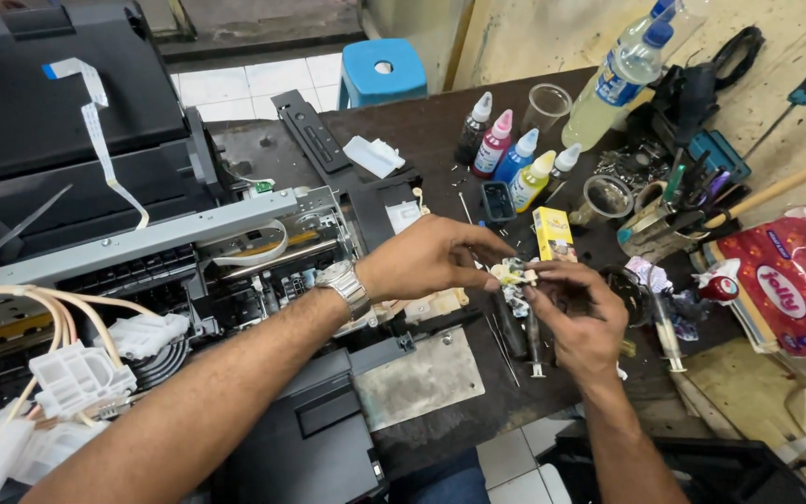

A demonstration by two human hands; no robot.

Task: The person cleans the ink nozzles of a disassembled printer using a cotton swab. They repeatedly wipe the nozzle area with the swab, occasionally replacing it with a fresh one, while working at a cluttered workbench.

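Both hands meet over the middle of the dark table (440,131), raised a little above it so the small part (513,273) between them sits right under the person's eyes. The left hand (426,257) has its fingertips pinched shut on the upper end of that part, a small pale, yellowish piece wrapped or backed by a stained scrap of tissue. The right hand (578,313) comes in from below, thumb and forefinger closed on the same piece at its lower edge, the other fingers curled loosely under it; what exactly lies inside the scrap is too small to tell. A metal watch (345,285) sits on the left wrist.

Just beyond the hands stands a small yellow box (552,233), and behind it a row of ink bottles (506,149) with coloured caps, kept within easy reach. A syringe (664,327) lies to the right. To the left, the opened printer (170,252) shows its metal rail and bundled tubes (67,322).
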